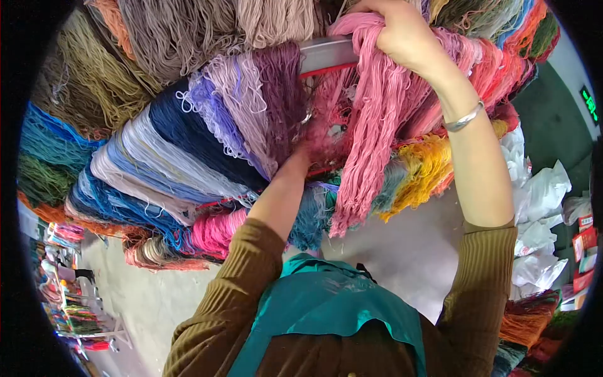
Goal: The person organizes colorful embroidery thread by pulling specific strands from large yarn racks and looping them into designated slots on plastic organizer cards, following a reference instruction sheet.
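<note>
- Grey concrete floor (151, 301) shows near and to the left, below a crowded hanging display of yarn; white plastic bags (543, 191) are piled to the right.
- From my remote seat, I see a long, thick, rose-pink yarn skein (377, 119) hanging just right of centre, its looped tail reaching toward the near side, over the floor.
- The right hand (402, 31), above a silver bangle (465, 119), is at the far end of that skein, its fingers curled around the top of the strands.
- The left hand (304, 151) reaches in among looser pink strands beneath the grey bar with a red edge (325, 55); its fingers are buried, so I cannot tell whether they are open or closed.
- Purple yarn (282, 88) hangs just left of the left hand, and yellow yarn (422, 169) hangs right of the skein's lower part.
- I judge snagging the main risk: loose loops could catch on the bangle, the hidden fingers or neighbouring strands. Pulling hard could tangle the skein, and a slack right grip could let it slide down.
- I can make out no brand. The green lit sign (589, 103) and the red packets (585, 242) at the right edge carry marks too small and blurred for me to read.
</note>
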The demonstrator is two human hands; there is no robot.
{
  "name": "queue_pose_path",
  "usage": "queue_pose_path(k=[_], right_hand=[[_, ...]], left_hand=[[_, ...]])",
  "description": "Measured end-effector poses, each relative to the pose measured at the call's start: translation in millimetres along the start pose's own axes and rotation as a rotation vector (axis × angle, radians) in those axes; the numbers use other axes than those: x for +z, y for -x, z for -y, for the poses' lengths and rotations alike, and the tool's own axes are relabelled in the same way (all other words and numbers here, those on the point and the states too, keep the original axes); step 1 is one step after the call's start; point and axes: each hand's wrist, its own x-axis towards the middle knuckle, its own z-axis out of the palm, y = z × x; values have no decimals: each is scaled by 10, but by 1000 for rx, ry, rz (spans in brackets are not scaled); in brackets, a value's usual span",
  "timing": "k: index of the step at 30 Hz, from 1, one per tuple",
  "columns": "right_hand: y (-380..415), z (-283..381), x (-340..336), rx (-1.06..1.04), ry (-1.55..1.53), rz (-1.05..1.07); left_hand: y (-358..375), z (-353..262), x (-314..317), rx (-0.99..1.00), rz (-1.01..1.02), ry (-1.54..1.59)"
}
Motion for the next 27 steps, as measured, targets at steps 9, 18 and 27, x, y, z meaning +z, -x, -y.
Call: queue_pose_path(k=[9,18,27], right_hand=[[29,-74,-18,33,-129,-46],[14,-168,83,-19,-107,-119],[64,-130,454,-465,880,-419]], left_hand=[[-347,508,-226,28,523,-613],[32,104,-97,45,908,-547],[-513,813,-456,318,587,-1377]])
